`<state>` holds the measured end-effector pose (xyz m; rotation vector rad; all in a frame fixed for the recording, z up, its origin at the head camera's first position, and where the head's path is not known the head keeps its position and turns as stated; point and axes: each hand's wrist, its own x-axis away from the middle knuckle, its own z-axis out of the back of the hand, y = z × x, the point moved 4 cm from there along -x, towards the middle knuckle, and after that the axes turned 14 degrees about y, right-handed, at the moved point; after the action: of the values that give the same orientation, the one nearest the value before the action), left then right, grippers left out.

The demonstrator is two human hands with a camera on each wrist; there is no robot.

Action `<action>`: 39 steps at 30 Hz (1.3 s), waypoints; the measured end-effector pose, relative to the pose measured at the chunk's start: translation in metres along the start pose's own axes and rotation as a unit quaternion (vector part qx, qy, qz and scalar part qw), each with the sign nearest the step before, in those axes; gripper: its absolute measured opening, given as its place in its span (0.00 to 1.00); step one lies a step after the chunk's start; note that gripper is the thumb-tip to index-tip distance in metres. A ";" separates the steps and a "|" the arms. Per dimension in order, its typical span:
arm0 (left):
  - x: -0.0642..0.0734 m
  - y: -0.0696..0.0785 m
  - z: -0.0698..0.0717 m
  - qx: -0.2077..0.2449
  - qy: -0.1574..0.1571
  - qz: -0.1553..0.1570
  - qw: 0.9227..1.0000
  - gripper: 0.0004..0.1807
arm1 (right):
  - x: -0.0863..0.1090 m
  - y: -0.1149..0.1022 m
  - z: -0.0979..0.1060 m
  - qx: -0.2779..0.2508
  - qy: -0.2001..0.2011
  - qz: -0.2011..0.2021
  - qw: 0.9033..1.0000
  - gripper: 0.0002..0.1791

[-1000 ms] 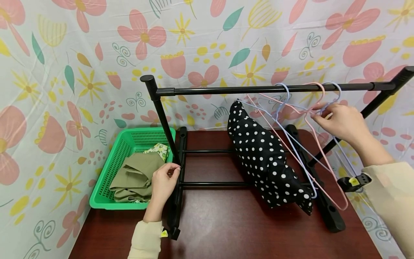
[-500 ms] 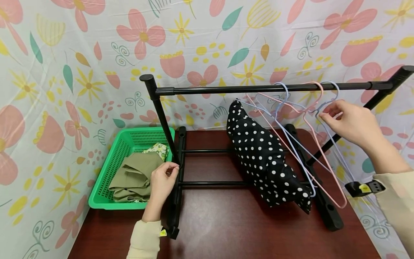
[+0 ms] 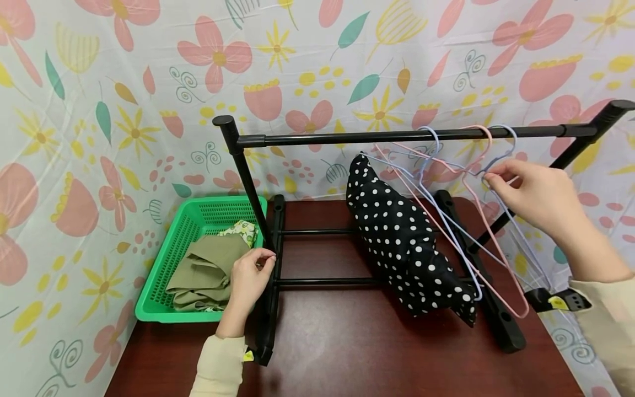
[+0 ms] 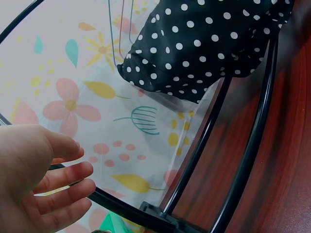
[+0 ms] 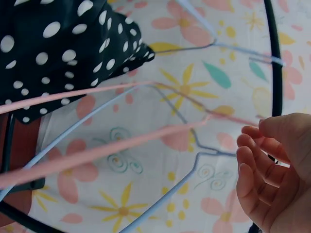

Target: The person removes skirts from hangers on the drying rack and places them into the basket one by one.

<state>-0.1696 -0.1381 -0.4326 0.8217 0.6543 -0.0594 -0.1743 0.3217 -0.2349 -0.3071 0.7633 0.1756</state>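
Right hand: right side of the frame; thumb and index finger of the right hand [image 3: 536,196] pinch the neck of the right blue hanger [image 5: 155,205], just below the rail.
Left hand: left of centre; the left hand [image 3: 252,278] has its thumb and index fingertips at the lower left post [image 3: 252,190]. Other fingers loosely curled. Cannot tell whether the fingers clamp the post or only touch it.
Hangers: three, all hooked on the right half of the top rail [image 3: 337,137]. Order from left: left blue hanger [image 5: 197,18], pink hanger [image 5: 97,150], right blue hanger.
Polka-dot garment: one, black with white dots [image 3: 402,237]; right of centre, on the left blue hanger, sloping from upper left to lower right.
Garment rack: one, black; one top rail, two posts, two feet, two lower crossbars [image 3: 324,282].
Basket: one, green plastic [image 3: 157,264]; left of the frame, beside the left foot.
Basket contents: one olive cloth bundle [image 3: 208,264], plus leaf-print fabric [image 3: 244,229] showing above and below it; piece count of the print cannot be determined.
Wrist devices: two, black with yellow marks, one per wrist.
Desk: reddish-brown [image 3: 347,342]; lower half of the frame, under rack and basket.
Backdrop: floral-print sheet [image 3: 307,49], behind the desk and along its left side.
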 end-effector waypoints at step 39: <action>0.001 0.012 -0.021 0.035 -0.025 0.002 0.999 0.03 | -0.023 -0.061 -0.057 -0.026 -0.134 0.001 0.991 0.16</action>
<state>-0.1767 -0.1153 -0.4358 0.8863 0.6067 -0.0981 -0.2119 0.2442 -0.2448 -0.3250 0.4935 0.2332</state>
